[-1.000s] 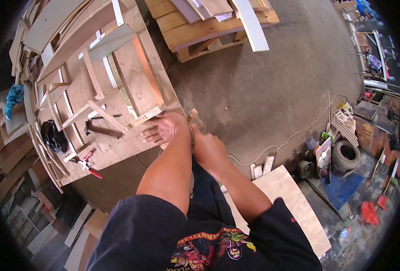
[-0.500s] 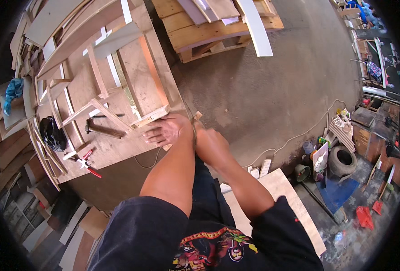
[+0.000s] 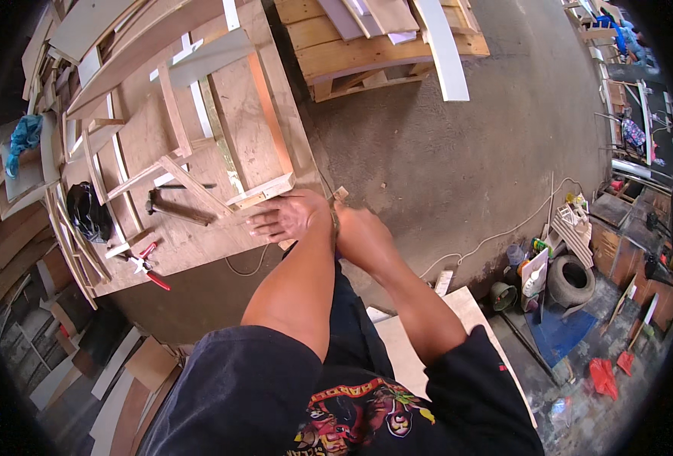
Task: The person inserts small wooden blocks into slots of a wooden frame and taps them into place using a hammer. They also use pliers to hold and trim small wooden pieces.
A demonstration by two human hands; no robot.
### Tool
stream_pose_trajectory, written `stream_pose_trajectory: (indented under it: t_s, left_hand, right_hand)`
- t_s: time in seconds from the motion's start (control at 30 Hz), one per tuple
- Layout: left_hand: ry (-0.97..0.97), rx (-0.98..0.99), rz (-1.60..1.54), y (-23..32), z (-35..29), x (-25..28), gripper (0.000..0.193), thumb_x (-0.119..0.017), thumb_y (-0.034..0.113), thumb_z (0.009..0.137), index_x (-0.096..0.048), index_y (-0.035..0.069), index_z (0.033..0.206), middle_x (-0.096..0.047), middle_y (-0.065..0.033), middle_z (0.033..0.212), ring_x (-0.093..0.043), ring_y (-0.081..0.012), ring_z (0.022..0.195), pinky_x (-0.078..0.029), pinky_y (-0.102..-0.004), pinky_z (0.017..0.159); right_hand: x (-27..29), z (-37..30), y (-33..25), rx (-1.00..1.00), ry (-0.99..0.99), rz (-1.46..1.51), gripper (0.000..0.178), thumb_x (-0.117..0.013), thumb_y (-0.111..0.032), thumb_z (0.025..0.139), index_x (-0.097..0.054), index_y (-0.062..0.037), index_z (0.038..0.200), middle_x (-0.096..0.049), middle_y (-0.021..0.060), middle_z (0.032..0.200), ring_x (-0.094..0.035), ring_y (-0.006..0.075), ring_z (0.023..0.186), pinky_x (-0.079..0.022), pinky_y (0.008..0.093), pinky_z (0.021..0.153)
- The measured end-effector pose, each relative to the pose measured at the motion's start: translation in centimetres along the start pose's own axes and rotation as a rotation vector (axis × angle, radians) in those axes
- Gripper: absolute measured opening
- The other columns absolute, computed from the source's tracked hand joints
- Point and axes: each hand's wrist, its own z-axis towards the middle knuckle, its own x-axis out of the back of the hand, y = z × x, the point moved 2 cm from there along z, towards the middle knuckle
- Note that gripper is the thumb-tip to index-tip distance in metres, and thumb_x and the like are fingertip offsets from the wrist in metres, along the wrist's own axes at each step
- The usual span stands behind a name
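My left hand [image 3: 287, 216] lies with fingers stretched out at the near right corner of a plywood worktop [image 3: 192, 254], just below the end block of a wooden frame [image 3: 264, 191]. Close against the left wrist is my right hand [image 3: 355, 232], its fingers curled and partly hidden behind that wrist. What they grip, if anything, cannot be made out. A narrow dark band [image 3: 335, 222] shows between wrist and right hand. A small wood piece [image 3: 341, 193] sticks out just beyond them. On the worktop lie a hammer [image 3: 180, 210] and red-handled pliers [image 3: 150, 267].
A wooden pallet [image 3: 367, 61] bearing boards stands ahead. A pale cable [image 3: 496, 234] runs along the floor at right, toward a tyre [image 3: 571, 280] and a bucket [image 3: 503, 295]. A plywood sheet [image 3: 465, 334] lies by my right arm, and a black bag [image 3: 88, 213] sits at left.
The whole view has shifted slightly, so the worktop and pallet sit a little further right. My hands keep nearly the same pose; the right hand looks less blurred.
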Motion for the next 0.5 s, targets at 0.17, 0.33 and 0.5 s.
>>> stream_pose_trajectory:
  t_s: [0.17,0.33,0.5]
  left_hand:
    - [-0.024,0.01,0.043,0.2,-0.3,-0.5,0.065,-0.026,0.044,0.102,-0.022,0.007,0.156,-0.014,-0.0225,0.164,-0.016,-0.0454,0.15,-0.019,-0.0593,0.115]
    - [-0.018,0.022,0.104,-0.3,0.1,-0.4,0.065,-0.025,0.042,0.103,-0.019,0.006,0.156,-0.014,-0.0215,0.164,-0.018,-0.0427,0.15,-0.021,-0.0583,0.115]
    - [-0.054,0.019,0.061,0.6,-0.7,-0.3,0.066,-0.024,0.043,0.102,-0.02,0.004,0.156,-0.015,-0.0221,0.164,-0.018,-0.0431,0.15,-0.022,-0.0577,0.115]
  right_hand:
    - [0.8,1.0,-0.6,-0.026,-0.048,-0.023,0.035,-0.049,-0.018,0.093,-0.062,0.0072,0.113,-0.067,0.0335,0.093,-0.067,0.0486,0.093,-0.054,0.0545,0.081]
    - [0.9,-1.2,-0.9,-0.047,-0.069,-0.044,0.05,-0.054,-0.014,0.088,-0.054,0.0035,0.134,-0.066,0.034,0.093,-0.065,0.0499,0.093,-0.052,0.0556,0.081]
    - [-0.3,0.7,0.4,-0.059,-0.02,-0.057,0.038,-0.048,-0.015,0.094,-0.054,0.0058,0.125,-0.067,0.034,0.096,-0.068,0.0477,0.092,-0.054,0.0559,0.08]
